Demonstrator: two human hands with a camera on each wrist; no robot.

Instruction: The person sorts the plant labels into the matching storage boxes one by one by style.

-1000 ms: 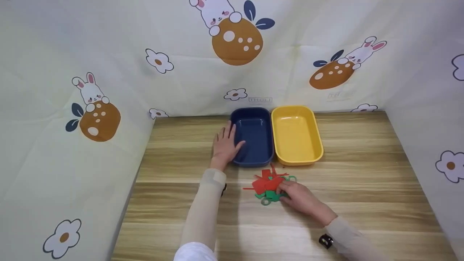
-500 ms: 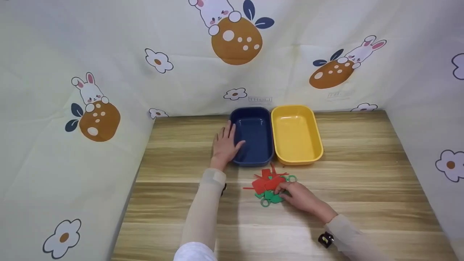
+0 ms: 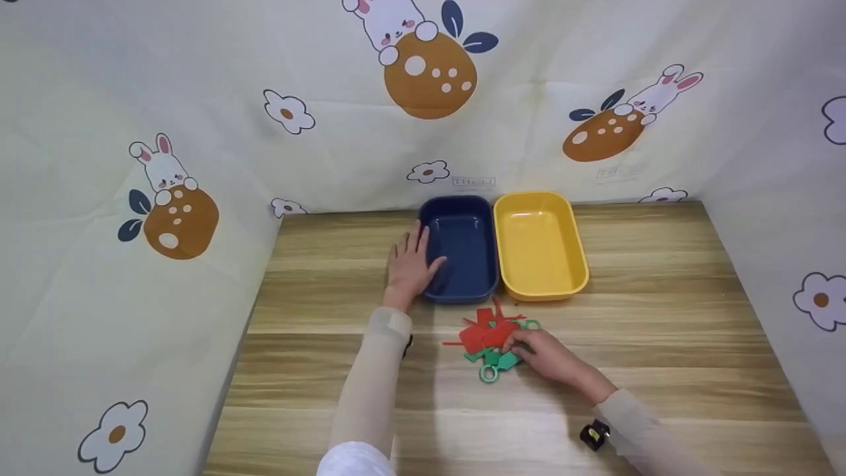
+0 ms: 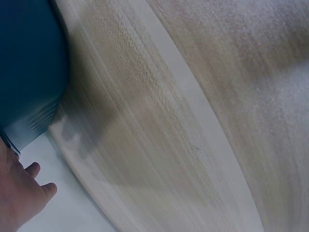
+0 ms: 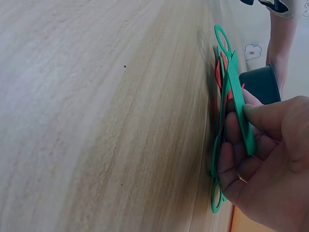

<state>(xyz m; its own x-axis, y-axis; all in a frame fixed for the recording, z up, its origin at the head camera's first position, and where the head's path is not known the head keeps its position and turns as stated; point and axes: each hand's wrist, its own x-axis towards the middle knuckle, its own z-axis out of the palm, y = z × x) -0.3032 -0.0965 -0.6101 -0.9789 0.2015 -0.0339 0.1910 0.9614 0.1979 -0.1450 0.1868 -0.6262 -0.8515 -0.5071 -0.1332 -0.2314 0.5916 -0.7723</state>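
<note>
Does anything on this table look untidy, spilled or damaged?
The red pieces and green pieces look untidy: they overlap at different angles in one heap in front of the blue tray and yellow tray. No spill or damage shows.

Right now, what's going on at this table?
The person's right hand pinches a long, flat green piece at a pile of flat red and green pieces on the wood-grain table. The left hand touches the rim of a dark blue rectangular tray beside a yellow rectangular tray. All pieces in view are outside both trays.
</note>
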